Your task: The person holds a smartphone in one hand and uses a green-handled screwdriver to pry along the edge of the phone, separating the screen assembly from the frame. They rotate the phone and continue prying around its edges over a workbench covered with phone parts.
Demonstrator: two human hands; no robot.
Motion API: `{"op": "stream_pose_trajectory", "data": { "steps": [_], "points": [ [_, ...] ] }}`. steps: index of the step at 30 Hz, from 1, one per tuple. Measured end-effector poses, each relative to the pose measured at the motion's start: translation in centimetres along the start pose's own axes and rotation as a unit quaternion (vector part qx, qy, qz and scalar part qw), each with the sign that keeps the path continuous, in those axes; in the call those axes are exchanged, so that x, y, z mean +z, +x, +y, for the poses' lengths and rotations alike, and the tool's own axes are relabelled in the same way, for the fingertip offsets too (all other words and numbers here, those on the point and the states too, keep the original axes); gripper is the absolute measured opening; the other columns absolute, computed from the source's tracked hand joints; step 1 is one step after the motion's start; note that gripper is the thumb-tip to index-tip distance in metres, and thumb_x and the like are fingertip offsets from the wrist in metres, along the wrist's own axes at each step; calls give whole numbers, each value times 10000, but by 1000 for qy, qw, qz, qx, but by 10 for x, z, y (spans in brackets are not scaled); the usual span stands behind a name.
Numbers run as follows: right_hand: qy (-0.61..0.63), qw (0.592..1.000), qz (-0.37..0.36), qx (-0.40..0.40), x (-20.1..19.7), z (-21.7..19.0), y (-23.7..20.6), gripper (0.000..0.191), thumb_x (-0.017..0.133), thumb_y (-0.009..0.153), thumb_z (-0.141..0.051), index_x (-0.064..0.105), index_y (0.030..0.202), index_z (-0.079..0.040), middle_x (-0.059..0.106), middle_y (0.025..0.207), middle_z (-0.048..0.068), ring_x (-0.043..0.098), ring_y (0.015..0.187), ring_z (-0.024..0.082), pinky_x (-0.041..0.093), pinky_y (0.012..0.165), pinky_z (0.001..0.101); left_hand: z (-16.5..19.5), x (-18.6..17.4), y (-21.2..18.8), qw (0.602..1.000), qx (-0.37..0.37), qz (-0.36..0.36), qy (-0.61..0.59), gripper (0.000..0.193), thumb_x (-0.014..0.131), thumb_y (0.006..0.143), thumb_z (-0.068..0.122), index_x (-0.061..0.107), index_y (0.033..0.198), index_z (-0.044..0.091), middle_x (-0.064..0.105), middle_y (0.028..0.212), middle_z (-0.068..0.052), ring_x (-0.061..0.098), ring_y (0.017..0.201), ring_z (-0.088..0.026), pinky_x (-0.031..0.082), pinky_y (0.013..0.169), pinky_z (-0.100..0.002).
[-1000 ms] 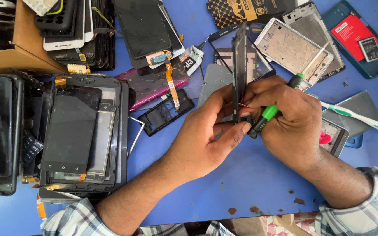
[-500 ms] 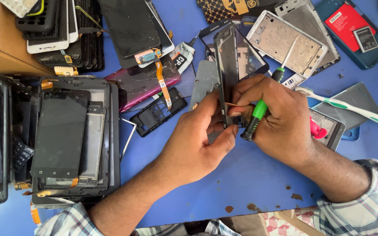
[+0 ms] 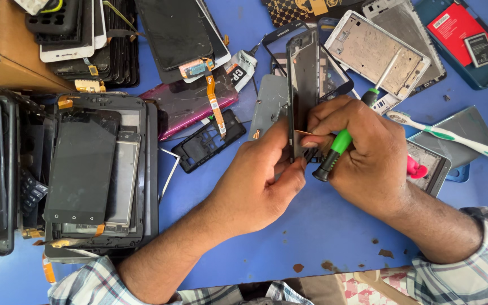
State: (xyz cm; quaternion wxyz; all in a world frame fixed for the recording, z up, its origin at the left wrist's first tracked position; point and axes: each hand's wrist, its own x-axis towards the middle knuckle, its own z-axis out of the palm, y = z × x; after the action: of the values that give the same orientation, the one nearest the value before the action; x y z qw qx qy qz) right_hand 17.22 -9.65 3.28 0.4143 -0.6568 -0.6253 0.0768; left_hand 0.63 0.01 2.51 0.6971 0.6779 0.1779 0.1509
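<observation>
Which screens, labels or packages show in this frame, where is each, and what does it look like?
Phone screen panel: left, atop a stack, dark rectangle.
Cracked screen: top centre, black glass.
Red label: top right, on a teal case.
Glue tube: centre top, white and black.
Phone frame: upright in the left hand, dark, narrow.

Both forearms are bare. The left hand (image 3: 255, 189) and right hand (image 3: 368, 158) wear nothing. Checked blue, white and grey shirt sleeves are rolled up near the elbows

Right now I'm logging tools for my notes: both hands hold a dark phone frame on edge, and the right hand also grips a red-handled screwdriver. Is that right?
Not quite. In the head view the screwdriver in the right hand has a green and black handle, not red. The rest holds: the left hand and the right hold the dark phone frame on edge.
</observation>
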Motion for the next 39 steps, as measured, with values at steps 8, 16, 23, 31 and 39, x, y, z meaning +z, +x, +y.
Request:
{"op": "stream_pose_trajectory", "data": {
  "steps": [8, 16, 23, 31, 39],
  "points": [
    [-46, 998, 32, -10, 0, -2, -6, 295, 799, 887, 98, 570, 1009, -44, 707, 1030, 104, 743, 881, 206, 571, 721, 291, -3, -2, 1, 995, 14, -6, 103, 350, 561, 969, 1, 474, 1307, 24, 633, 703, -100, 669, 595, -201, 480, 526, -360],
    [-57, 996, 64, -40, 0, -7, -2, 303, 790, 873, 149, 569, 1002, -12, 701, 991, 126, 729, 843, 206, 565, 705, 280, -10, 2, 2, 990, 87, 0, 114, 534, 497, 924, -77, 401, 1441, 20, 653, 778, -135, 703, 706, -283, 531, 627, -394],
    [-81, 992, 77, -58, -2, -15, 4, 293, 781, 832, 170, 564, 950, 12, 687, 966, 151, 705, 816, 236, 534, 681, 307, -9, 3, 2, 990, 88, 3, 107, 558, 506, 944, -66, 395, 1481, 37, 663, 822, -129, 709, 736, -264, 552, 663, -379],
    [-76, 990, 65, -104, -10, -14, 7, 304, 659, 746, 262, 621, 961, 51, 677, 997, 191, 700, 813, 249, 565, 688, 308, -15, 5, 4, 991, 116, 19, 63, 441, 482, 1011, -68, 447, 1436, 46, 713, 950, -147, 759, 856, -254, 603, 748, -368],
    [-92, 982, 43, -162, -5, -18, 11, 370, 674, 614, 240, 644, 939, 65, 653, 1007, 198, 679, 933, 342, 587, 786, 415, -19, 6, 3, 982, 142, 9, -127, 415, 589, 1075, -35, 446, 1463, -9, 589, 1335, -116, 556, 1391, -160, 462, 1223, -354]
  ]
}}
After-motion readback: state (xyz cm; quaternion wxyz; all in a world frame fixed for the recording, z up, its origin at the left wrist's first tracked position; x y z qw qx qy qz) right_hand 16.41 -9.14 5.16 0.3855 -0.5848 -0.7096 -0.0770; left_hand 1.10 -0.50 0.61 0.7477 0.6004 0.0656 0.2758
